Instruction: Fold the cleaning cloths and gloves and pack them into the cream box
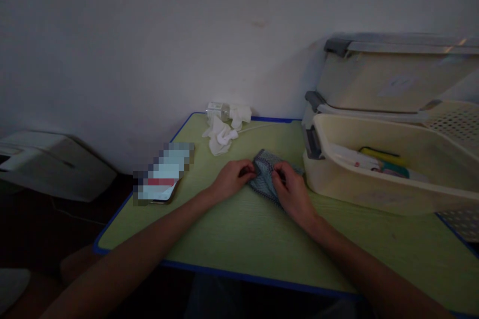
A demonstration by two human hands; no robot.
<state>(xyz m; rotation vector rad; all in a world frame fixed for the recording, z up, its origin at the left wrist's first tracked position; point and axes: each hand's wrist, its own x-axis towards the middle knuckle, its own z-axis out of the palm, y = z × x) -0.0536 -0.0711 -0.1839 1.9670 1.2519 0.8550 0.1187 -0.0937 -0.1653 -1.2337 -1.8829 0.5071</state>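
A small grey-blue patterned cloth (265,179) lies on the green tabletop (224,229), in front of me. At its left edge, my left hand (234,177) pinches the fabric between thumb and fingers. My right hand (294,189) is closed on the cloth's right part, with its fingertips bent down onto it. The cloth looks folded or bunched between the two hands. Part of it is hidden under my right hand. Dim light makes its exact form hard to tell.
A phone (164,172) with a lit, blurred screen lies on the left. Crumpled tissues (220,137) and a clear bottle (217,109) are at the back. On the right stands an open cream bin (374,199) with small items inside, before a lidded box (389,79).
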